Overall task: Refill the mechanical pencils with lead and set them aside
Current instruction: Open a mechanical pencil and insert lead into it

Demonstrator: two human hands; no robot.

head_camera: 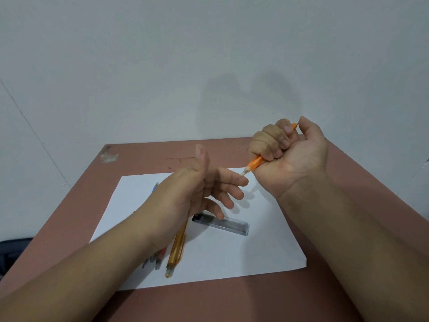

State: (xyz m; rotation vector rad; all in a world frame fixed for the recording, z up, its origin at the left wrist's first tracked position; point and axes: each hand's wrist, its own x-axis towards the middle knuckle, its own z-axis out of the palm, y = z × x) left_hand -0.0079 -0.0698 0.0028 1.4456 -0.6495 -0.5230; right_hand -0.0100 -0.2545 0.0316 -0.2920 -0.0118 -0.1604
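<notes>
My right hand [285,149] grips an orange mechanical pencil [254,164] in a fist above the table, thumb on its rear end, tip pointing down-left. The tip touches the index finger of my left hand [197,189], which is held up with relaxed fingers and holds nothing. On the white paper [243,254] lie a clear lead case with a black cap [222,223] and an amber mechanical pencil [176,249]. Under my left forearm show parts of more pencils: a red one [161,253] and a blue one [155,187].
The paper sits on a reddish-brown table [232,303] pushed against a pale wall. A dark bag [11,252] shows at the left edge below the tabletop. A scuffed patch [109,155] marks the far left corner of the table.
</notes>
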